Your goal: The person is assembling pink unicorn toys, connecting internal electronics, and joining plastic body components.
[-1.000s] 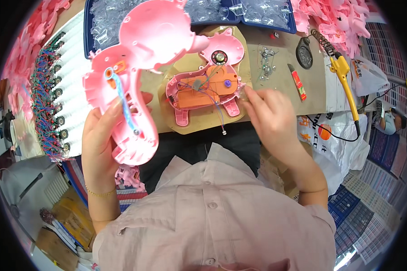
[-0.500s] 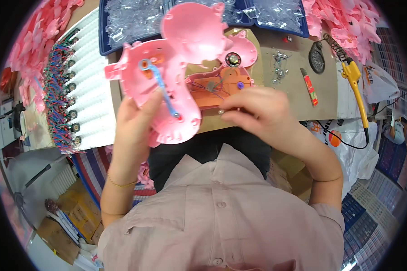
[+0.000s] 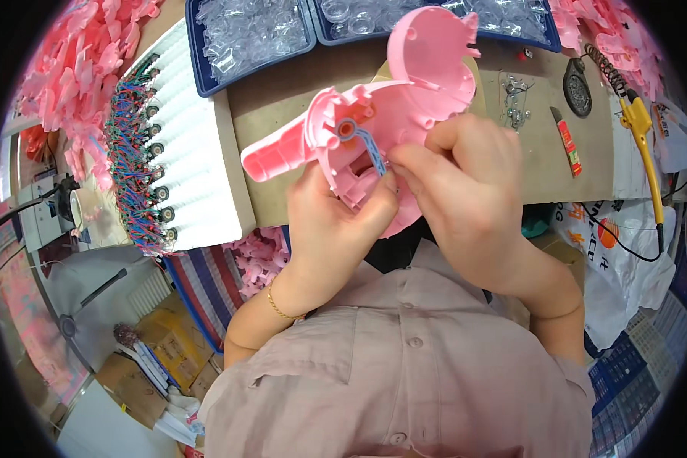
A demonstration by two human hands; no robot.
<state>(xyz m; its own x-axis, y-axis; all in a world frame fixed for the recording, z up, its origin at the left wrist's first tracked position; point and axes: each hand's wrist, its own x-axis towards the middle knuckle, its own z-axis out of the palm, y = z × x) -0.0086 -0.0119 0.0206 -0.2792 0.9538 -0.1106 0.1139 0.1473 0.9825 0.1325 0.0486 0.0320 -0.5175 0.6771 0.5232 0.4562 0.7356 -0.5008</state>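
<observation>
Worktable [image 3: 275, 103] stretching beyond the grip; left hand [image 3: 332, 229] clamps the pink shell [image 3: 408, 114], right hand [image 3: 466, 183] pinches narrow at the blue strip's [image 3: 369, 151] near end, catch hidden. Strip's ring already circles the orange post [image 3: 346, 129]; its other end's fastening can't be told, shell unclosed.

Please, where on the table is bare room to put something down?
Brown tabletop is bare between white tray and pink shell, and between right hand and red cutter. Crowded: far side, with blue bins. Beneath the shell: hidden.

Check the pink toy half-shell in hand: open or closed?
Open: the pink toy half-shell shows its hollow inside, with the blue lever exposed.
</observation>
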